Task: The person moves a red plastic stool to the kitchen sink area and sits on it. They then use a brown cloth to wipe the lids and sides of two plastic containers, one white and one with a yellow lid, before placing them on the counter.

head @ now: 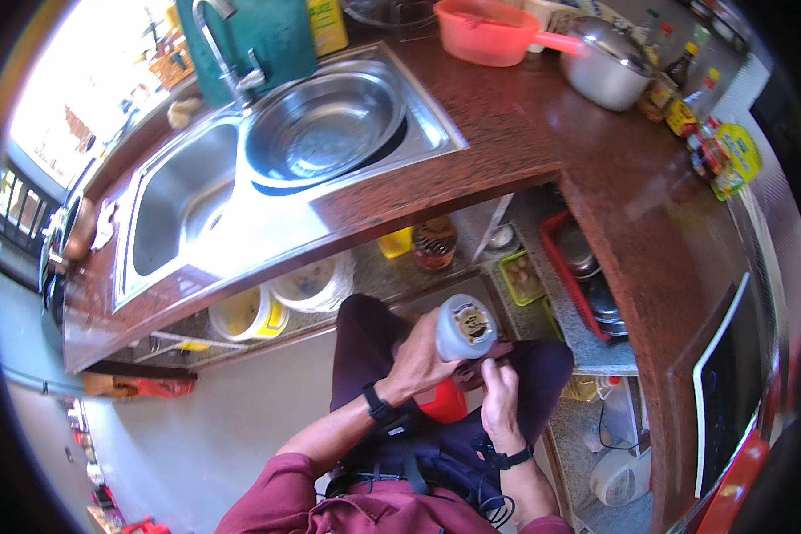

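My left hand (417, 357) grips a whitish plastic container (466, 328) from its left side, above my knees. The end facing the camera bears a round label with writing and a dark picture. My right hand (500, 394) is just below and to the right of the container, with its fingers curled; a dark reddish thing near the fingertips is too unclear to name. A red object (446, 402), partly hidden, shows between my forearms over my lap.
A granite counter (507, 127) holds a double sink with a steel basin (324, 127), a red plastic colander (484, 33) and a lidded pot (604, 67). Under it stand white buckets (314, 284), a bottle (434, 243), a green basket (522, 277) and a red rack (564, 284).
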{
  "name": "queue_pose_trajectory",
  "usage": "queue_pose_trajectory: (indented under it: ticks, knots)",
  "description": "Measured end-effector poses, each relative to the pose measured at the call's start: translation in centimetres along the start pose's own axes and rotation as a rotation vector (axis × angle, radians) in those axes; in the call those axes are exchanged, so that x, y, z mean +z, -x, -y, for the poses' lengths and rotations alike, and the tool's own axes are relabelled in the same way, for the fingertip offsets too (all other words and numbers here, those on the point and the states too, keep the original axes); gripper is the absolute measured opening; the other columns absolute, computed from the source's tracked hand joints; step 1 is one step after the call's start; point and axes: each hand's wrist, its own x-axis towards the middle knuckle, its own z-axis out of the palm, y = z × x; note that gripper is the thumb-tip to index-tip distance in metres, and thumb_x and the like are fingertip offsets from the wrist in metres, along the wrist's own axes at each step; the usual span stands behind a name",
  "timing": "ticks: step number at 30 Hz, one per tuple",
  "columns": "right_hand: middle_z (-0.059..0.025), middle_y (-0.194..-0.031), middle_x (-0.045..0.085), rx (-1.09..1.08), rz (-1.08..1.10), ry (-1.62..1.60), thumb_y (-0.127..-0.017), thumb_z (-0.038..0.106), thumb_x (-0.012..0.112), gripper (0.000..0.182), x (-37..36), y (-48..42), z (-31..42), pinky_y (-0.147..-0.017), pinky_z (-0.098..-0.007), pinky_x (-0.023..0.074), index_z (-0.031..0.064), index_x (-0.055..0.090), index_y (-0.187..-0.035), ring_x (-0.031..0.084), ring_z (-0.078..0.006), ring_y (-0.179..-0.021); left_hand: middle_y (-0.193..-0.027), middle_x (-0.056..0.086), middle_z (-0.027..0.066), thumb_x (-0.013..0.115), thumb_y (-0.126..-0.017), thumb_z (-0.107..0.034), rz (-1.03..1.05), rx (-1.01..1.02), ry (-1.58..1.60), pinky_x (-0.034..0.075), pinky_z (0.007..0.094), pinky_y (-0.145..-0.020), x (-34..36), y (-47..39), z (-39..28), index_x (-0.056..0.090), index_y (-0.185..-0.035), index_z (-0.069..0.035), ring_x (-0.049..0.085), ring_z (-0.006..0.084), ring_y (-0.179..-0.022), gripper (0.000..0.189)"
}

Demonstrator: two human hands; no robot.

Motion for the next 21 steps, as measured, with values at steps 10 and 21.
queue_pose_trajectory:
  ticks: [10, 21]
  knots:
    - [-0.0134, -0.102, 0.071, -0.579, -0.296, 0.382, -0.094, 0.014, 0.067, 0.026, -4.5, 6.6, 10.4, -0.082, -0.0355, 0.0528, -0.004, 0.066, -0.113, 0.066, -0.0218, -0.09, -0.136, 0.057, 0.0129, 0.087, -0.073, -0.016, 0.102, 0.055, 0.378, 0.043, 0.0374, -0.11, -1.1, -7.0, -9.7, 0.035, -0.144, 0.001, 0.057, 0.0205, -0.125, 0.09]
    - [-0.0213, -0.105, 0.069, -0.953, -0.595, 0.734, -0.095, 0.023, 0.063, 0.032, -10.7, 11.0, 17.4, -0.087, -0.0423, 0.0512, -0.0061, 0.063, -0.109, 0.066, -0.0342, -0.093, -0.096, 0.076, 0.007, 0.079, -0.071, 0.0, -0.015, 0.295, 0.476, 0.056, 0.0309, -0.076, 4.4, -31.9, -18.5, 0.075, -0.105, 0.003, 0.069, 0.012, -0.084, 0.033]
